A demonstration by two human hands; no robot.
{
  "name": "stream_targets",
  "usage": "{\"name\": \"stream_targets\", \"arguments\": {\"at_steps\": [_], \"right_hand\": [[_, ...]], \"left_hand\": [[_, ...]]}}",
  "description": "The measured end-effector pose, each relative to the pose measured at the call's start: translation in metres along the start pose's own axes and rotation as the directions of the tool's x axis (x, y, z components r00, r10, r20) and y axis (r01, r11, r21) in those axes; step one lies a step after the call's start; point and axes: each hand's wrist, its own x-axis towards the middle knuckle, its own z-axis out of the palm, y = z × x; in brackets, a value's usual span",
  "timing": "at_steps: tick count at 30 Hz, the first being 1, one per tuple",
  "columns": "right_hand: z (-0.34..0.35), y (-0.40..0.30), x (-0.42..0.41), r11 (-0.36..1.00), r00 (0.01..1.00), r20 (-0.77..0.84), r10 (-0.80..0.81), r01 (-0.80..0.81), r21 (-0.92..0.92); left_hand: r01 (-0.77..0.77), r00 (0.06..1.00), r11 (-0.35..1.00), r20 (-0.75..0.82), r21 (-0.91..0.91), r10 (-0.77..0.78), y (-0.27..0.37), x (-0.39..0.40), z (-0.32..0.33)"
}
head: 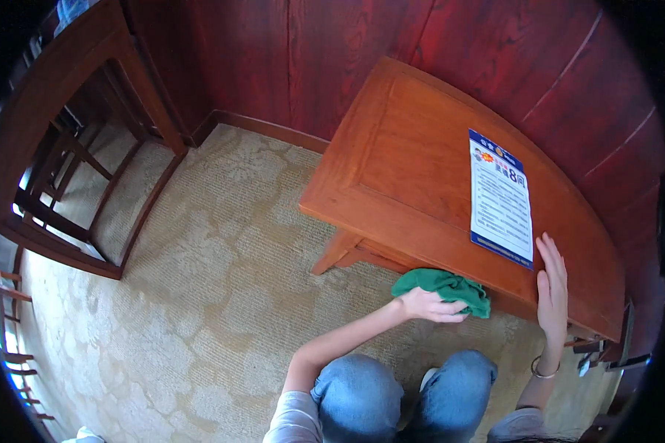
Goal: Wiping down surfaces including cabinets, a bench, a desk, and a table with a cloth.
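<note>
My left hand [436, 307] grips a bunched green cloth [440, 281] at the front of a reddish-brown wooden table [415, 149], just below the overhang of its top. The cloth appears to be against the table's front, though the tabletop edge hides part of the contact. Flat on the table lies a printed sheet [501, 216] with dark blue bands and writing. Beside the sheet's near right corner, my right hand [553, 290] is at the tabletop's front edge, holding nothing, with its fingers extended and the thumb apart.
Dark red wood panelling [332, 61] rises behind the table. A dark brown wooden furniture frame [149, 105] stands at the left on patterned beige carpet [199, 310]. My bent knees [360, 393] are close below the table's front. More wooden furniture [16, 360] shows at the left rim.
</note>
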Motion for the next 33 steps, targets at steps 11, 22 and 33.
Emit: {"name": "stream_targets", "arguments": {"at_steps": [11, 22, 33], "right_hand": [[0.003, -0.015, 0.007, 0.999, 0.999, 0.007, 0.032, -0.033, 0.017], [0.010, -0.050, 0.019, 0.985, 0.968, 0.245, -0.052, 0.090, -0.149], [0.017, -0.045, 0.022, 0.988, 0.967, 0.247, -0.061, 0.093, -0.120]], "left_hand": [[0.647, 0.606, 0.748, -0.496, -0.148, -0.622, -0.049, -0.034, -0.111], [0.667, 0.366, -0.010, 0.340, -0.745, -0.867, -0.143, -0.006, -0.137], [0.737, 0.394, 0.170, 0.211, -0.654, -0.895, -0.309, -0.012, -0.007]]}}
